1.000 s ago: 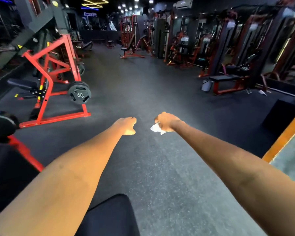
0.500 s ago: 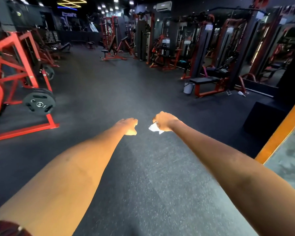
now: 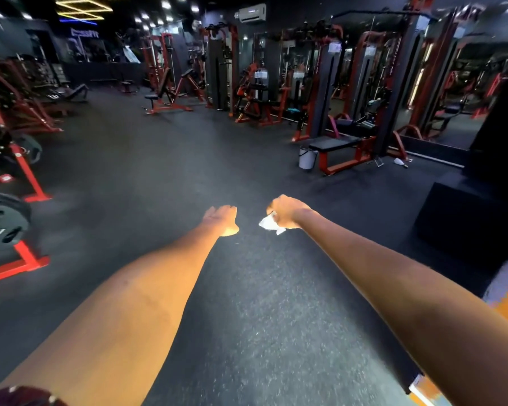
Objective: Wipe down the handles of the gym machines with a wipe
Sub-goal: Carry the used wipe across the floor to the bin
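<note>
Gym floor [image 3: 255,288], machines well beyond the fingers: right hand [image 3: 286,212] clenched round wipe [image 3: 269,224], left hand [image 3: 222,219] loose, empty; no handle reached, wiping pending

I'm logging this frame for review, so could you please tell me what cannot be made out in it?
- Most of the wipe is hidden inside the right hand, head view.
- The left hand: its fingers point away from the camera, so their tips are out of sight.
- Machine handles along the mirrored wall: too small and dark to pick out.
- The weight plate is cut off by the left edge.
</note>
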{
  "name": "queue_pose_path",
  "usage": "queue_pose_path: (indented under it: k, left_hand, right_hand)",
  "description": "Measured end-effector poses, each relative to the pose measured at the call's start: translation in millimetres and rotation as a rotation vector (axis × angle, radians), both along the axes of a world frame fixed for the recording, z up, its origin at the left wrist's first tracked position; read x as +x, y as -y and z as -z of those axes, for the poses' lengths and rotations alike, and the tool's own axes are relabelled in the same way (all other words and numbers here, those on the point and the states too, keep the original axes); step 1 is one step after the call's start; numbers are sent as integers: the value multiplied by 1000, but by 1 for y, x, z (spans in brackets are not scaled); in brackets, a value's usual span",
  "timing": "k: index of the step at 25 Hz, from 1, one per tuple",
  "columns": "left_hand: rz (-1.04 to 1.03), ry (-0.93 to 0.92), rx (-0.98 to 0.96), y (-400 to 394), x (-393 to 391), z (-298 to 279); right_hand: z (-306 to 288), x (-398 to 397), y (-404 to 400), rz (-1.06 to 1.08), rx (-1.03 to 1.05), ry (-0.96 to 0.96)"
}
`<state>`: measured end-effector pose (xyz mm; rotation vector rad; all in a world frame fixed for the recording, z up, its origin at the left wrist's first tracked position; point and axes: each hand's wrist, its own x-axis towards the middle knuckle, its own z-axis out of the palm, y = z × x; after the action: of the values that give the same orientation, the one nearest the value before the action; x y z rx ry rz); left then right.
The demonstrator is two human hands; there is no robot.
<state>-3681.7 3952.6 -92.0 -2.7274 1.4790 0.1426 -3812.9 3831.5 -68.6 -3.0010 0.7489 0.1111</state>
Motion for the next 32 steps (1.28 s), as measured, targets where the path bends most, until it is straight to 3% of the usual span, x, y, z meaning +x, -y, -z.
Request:
queue_pose_path:
  k: [5,11,15,20,32]
  left_hand:
    - [0,44,-11,139,66,11]
    - [-88,-18,-54,303,149,1]
    - [-89,-2,-34,393,197,10]
    - [-59,18,-40,528,289,26]
    - [-19,-26,10,836,497,21]
  right_hand:
    - [24,65,152,1,15,68]
    - [12,148,319,-6,41,76]
    - [23,203,405,-98,26,-1]
    - [46,293,543,-107,-16,-13]
    - [31,487,851,-70,-44,-15]
